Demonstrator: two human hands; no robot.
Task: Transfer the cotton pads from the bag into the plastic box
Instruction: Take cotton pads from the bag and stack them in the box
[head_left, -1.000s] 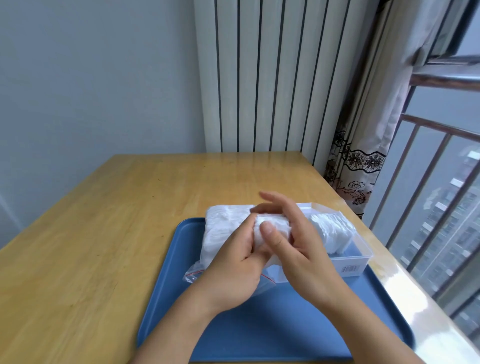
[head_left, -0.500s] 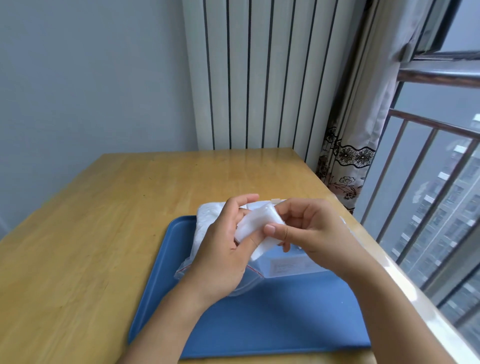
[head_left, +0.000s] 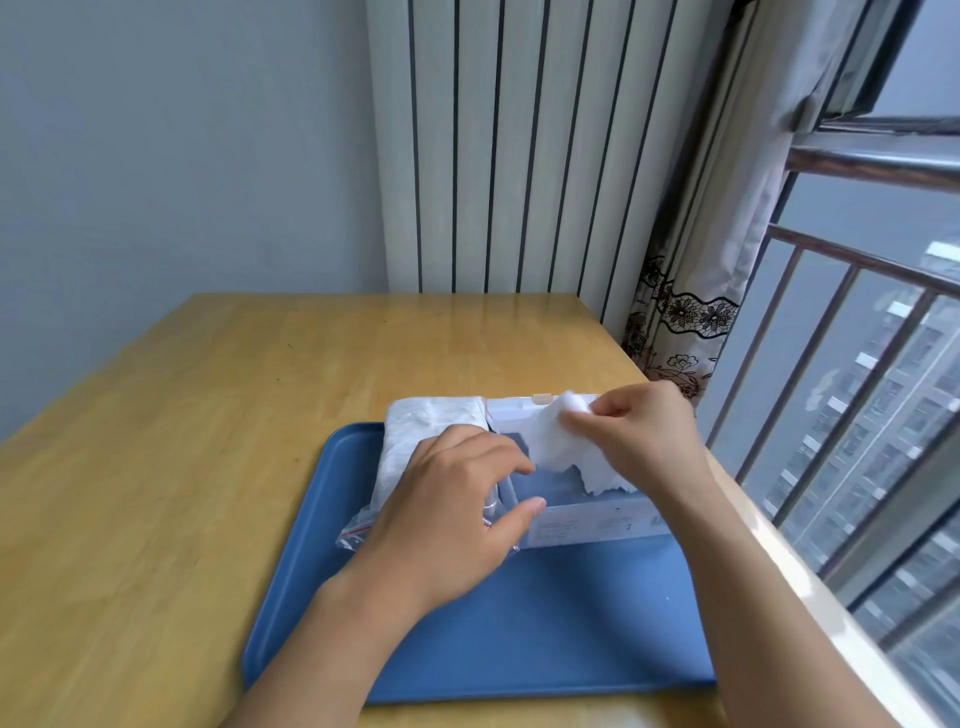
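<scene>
cotton pads (head_left: 563, 452): a white clump of them is hanging over the open plastic box, pinched at the top edge and drooping down toward the inside. The bottom edge looks ragged and is sitting around the level of the box's front wall; can't really tell if it's touching the box floor or not.

right hand (head_left: 641, 434): it's grasping the pads, thumb and fingertips curled in and pinching the top of the clump, with the hand hovering above the right half of the box.

plastic box (head_left: 587, 525): clear, rectangular, sitting on the tray's far right part. The lid looks to be standing open at the back, with a little beige clasp up on the far edge. There's a label on the front wall, too blurry to read.

left hand (head_left: 457, 514): lying on the bag right beside the box's left end, fingers loosely bent. The thumb is reaching toward the box's front left corner. Honestly can't tell if it's actually gripping the bag or just resting on it.

bag (head_left: 415, 441): clear zip bag with a red strip at its mouth, lying on the tray just left of the box and touching it. It's looking pretty full of white pads, mostly peeking out beyond the left hand.

tray (head_left: 519, 634): blue, shallow rim, holding both box and bag. The near half is showing bare blue.

table (head_left: 156, 467): light wood, the tray is sitting at its right side, near the window edge.

background: white ribbed radiator (head_left: 519, 156) against the wall behind the table, a curtain (head_left: 691, 260) with a lace-pattern hem beside it, and window bars (head_left: 831, 389) on the right.
</scene>
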